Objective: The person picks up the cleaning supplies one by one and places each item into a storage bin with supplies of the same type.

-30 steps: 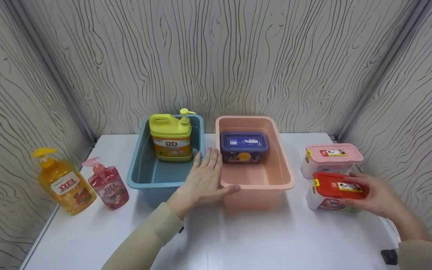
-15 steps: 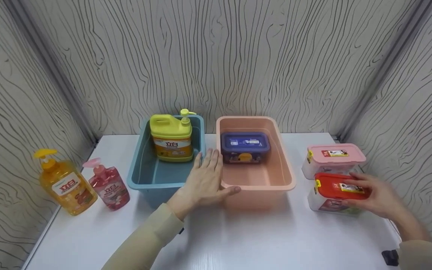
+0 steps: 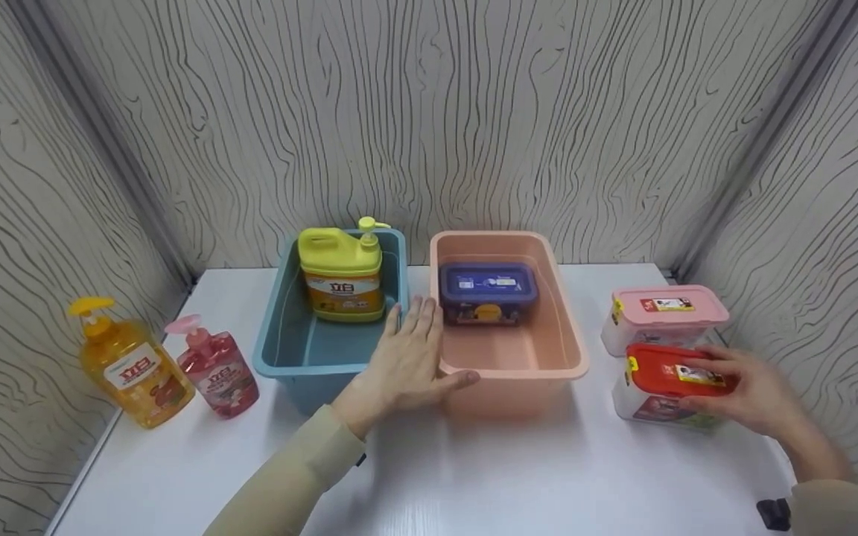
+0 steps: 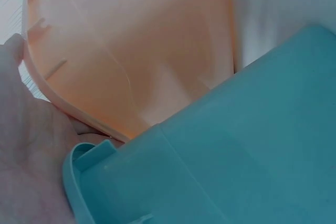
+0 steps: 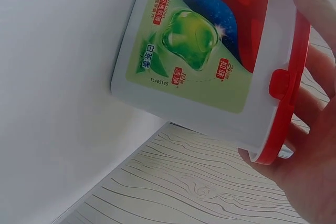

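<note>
My left hand (image 3: 407,365) rests with straight fingers across the neighbouring rims of a blue plastic bin (image 3: 302,368) and a peach plastic bin (image 3: 511,372). Its palm lies over both rims in the left wrist view, the thumb out over the peach bin's front edge. At the right, my right hand (image 3: 753,391) grips a white laundry-pod tub (image 5: 194,40) by its red lid (image 3: 671,370), thumb on the near side and fingers on the far side. Close behind that tub stands a similar one with a pink lid (image 3: 667,305).
In the blue bin stands a yellow detergent jug (image 3: 339,275) with a pump. The peach bin holds a dark blue lidded box (image 3: 487,290). An orange pump bottle (image 3: 138,372) and a pink pump bottle (image 3: 218,376) stand at left. Wood-grain panels (image 3: 429,112) enclose the white table (image 3: 474,476).
</note>
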`<state>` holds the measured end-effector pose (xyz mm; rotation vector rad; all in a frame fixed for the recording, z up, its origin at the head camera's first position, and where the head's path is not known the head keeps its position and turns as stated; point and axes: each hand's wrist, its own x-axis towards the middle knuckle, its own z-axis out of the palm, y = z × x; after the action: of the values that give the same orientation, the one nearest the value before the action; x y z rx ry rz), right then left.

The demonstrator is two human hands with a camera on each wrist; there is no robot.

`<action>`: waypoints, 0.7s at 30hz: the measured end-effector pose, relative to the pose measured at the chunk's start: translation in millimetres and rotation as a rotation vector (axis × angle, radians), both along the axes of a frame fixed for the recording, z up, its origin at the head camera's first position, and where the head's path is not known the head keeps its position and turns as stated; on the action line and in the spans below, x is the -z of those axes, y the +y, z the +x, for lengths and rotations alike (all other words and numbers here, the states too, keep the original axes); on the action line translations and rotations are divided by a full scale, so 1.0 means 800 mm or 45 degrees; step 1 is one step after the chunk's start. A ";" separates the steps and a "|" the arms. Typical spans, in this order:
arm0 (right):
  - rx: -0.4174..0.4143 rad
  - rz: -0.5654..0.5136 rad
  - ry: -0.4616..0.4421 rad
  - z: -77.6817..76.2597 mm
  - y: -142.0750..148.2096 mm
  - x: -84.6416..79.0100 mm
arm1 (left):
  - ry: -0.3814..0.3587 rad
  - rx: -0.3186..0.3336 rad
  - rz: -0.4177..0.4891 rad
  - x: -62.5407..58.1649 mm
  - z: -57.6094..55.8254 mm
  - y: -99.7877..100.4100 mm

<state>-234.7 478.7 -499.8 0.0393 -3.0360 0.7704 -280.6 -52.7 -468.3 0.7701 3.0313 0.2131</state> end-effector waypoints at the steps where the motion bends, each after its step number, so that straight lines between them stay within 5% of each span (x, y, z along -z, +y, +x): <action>1: 0.004 -0.002 0.001 0.000 0.000 0.000 | 0.002 -0.001 -0.001 0.000 0.000 0.000; 21: -0.066 -0.057 0.015 0.004 0.004 0.003 | -0.022 -0.015 0.030 -0.002 0.002 0.001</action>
<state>-231.7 481.7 -501.9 0.1217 -3.0167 0.8381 -279.1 -52.1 -466.7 0.7479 3.0233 0.2550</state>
